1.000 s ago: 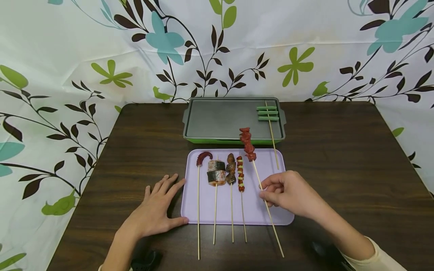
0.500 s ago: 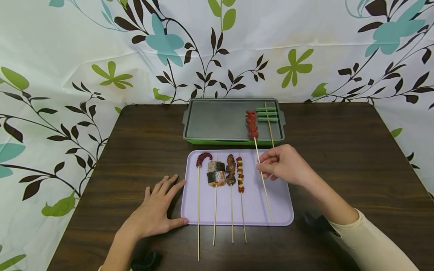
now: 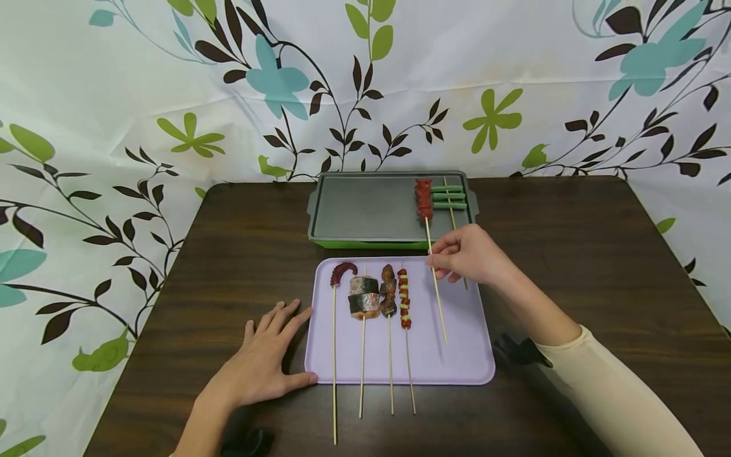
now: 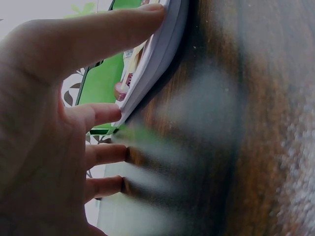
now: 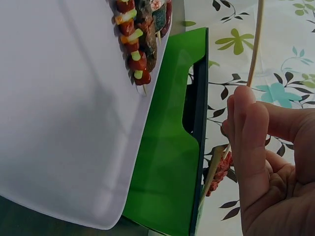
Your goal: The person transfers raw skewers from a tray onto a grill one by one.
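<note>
My right hand pinches the stick of a red meat skewer between thumb and fingers. The meat end lies over the right part of the grey grill plate, just left of a green vegetable skewer. In the right wrist view the red meat shows beyond my curled fingers. My left hand is spread at the left side of the lilac tray, thumb at its rim. In the left wrist view the thumb reaches the tray's edge, and the other fingers are extended.
On the tray lie a tentacle skewer, a fish skewer, a brown meat skewer and a red-and-green skewer. Their sticks overhang the tray's front edge. The grill's green base stands behind the tray. A patterned curtain hangs behind the table.
My right hand has moved forward and slightly left with the red meat skewer, bringing its meat from over the tray's back edge to over the grill plate. My left hand has stayed put.
</note>
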A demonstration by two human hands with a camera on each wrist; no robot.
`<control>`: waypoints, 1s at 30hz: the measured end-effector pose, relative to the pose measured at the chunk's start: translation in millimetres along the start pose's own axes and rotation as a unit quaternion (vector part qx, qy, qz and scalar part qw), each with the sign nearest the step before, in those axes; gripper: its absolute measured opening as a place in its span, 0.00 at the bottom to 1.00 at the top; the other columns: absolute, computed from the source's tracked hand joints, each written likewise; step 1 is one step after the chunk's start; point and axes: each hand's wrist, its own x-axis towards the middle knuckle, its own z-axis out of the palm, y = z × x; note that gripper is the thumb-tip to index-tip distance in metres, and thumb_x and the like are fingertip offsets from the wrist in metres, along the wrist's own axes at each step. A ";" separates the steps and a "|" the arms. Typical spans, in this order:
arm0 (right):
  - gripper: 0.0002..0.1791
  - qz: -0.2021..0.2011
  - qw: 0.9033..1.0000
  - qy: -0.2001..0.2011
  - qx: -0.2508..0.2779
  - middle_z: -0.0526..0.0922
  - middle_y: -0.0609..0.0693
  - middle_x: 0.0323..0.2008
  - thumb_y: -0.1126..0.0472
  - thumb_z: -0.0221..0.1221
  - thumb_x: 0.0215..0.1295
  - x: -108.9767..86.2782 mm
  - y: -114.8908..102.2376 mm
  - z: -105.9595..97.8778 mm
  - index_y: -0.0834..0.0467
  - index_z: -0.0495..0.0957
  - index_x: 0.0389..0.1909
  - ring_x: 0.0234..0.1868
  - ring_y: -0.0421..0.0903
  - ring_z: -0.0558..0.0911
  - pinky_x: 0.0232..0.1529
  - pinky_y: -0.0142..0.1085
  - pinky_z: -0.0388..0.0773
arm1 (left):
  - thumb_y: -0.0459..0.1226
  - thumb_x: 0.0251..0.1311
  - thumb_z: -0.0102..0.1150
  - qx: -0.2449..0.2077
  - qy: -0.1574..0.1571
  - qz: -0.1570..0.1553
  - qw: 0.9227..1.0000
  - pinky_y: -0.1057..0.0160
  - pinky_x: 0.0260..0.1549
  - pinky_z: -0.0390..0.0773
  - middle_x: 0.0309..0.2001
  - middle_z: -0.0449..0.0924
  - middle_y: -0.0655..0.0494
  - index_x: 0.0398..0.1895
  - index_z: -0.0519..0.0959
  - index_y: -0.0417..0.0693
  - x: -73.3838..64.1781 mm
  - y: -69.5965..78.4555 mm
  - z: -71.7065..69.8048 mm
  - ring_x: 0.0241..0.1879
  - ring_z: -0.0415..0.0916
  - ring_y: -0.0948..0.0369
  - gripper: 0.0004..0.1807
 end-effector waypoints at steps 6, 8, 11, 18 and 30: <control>0.12 0.010 1.000 -0.003 -0.005 0.86 0.55 0.25 0.64 0.64 0.63 6.7 4.1 0.8 0.70 0.82 0.40 0.30 0.59 0.86 0.25 0.40 0.82 | 0.74 0.41 0.62 0.002 -0.003 -0.004 1.000 0.20 0.54 0.46 0.76 0.51 0.49 0.77 0.54 0.65 -0.7 0.6 2.8 0.74 0.45 0.42 0.59; 0.11 0.012 1.000 -0.003 -0.006 0.87 0.55 0.26 0.64 0.64 0.63 9.2 4.4 0.7 0.70 0.82 0.39 0.31 0.59 0.86 0.24 0.40 0.82 | 0.74 0.41 0.62 0.003 -0.001 -0.004 1.000 0.20 0.55 0.46 0.76 0.51 0.49 0.77 0.54 0.64 -0.7 0.7 2.6 0.74 0.46 0.42 0.59; 0.12 0.013 1.000 -0.002 -0.009 0.87 0.55 0.27 0.64 0.64 0.64 12.3 3.6 0.2 0.70 0.82 0.40 0.31 0.58 0.86 0.24 0.40 0.82 | 0.73 0.41 0.62 0.003 0.002 -0.003 1.000 0.20 0.54 0.46 0.76 0.51 0.49 0.77 0.55 0.64 -0.5 0.9 1.7 0.73 0.46 0.42 0.59; 0.14 0.031 0.999 0.011 -0.017 0.87 0.56 0.27 0.62 0.65 0.63 15.0 -0.3 -0.9 0.70 0.82 0.42 0.30 0.56 0.87 0.25 0.39 0.83 | 0.73 0.41 0.62 0.009 0.006 -0.001 1.000 0.20 0.54 0.47 0.76 0.51 0.49 0.77 0.55 0.64 -0.7 0.8 0.1 0.73 0.46 0.41 0.59; 0.12 0.040 0.995 0.054 -0.070 0.86 0.50 0.24 0.59 0.66 0.62 15.3 0.7 1.9 0.64 0.84 0.39 0.30 0.55 0.87 0.30 0.47 0.83 | 0.73 0.41 0.62 0.004 0.004 -0.003 1.000 0.19 0.54 0.46 0.76 0.51 0.49 0.77 0.55 0.64 -0.8 0.5 0.2 0.74 0.45 0.42 0.58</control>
